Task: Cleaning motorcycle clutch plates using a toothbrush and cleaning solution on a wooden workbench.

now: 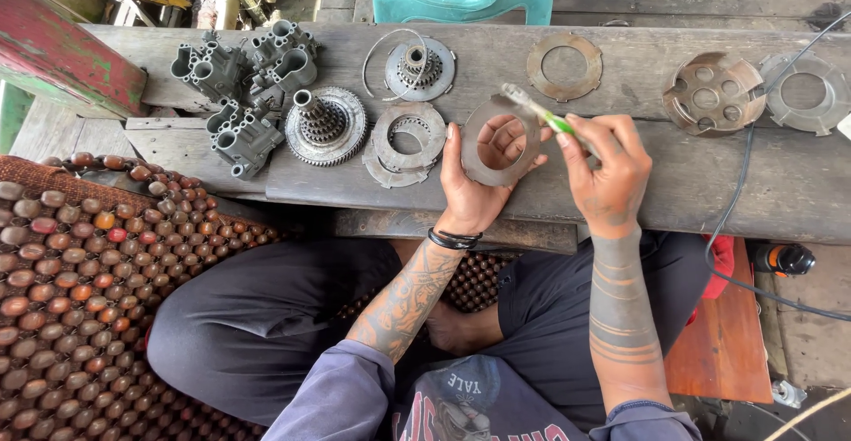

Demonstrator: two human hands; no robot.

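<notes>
My left hand [474,184] holds up a grey metal ring plate [490,171], with the palm showing through its centre hole. My right hand [603,171] grips a green-handled toothbrush [537,110] whose bristled head rests on the ring's upper right rim. Both hands hover over the front of a weathered wooden bench [674,175]. On the bench to the left of the ring lie stacked ring plates [403,144] and a toothed gear hub [326,124].
Grey cast housings [244,86] cluster at the bench's left. A gear on a disc [419,69], a rusty ring [565,66], a round holed plate [714,93] and a grey ring [802,93] lie along the back. A black cable [736,202] hangs right. A beaded seat mat [80,273] lies left.
</notes>
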